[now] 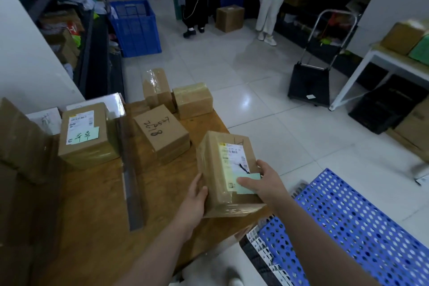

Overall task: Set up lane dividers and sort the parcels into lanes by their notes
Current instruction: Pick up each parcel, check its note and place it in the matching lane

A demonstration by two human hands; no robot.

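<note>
Both hands grip a taped parcel (226, 174) at the table's (92, 204) right edge: left hand (196, 195) on its side, right hand (264, 181) thumb on its green note (247, 183). A grey divider (131, 176) lies left.

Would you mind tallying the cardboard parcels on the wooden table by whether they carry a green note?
Parcels with a green note: 2, the held parcel and the left parcel
Parcels showing no green note: 3
Total: 5
</note>
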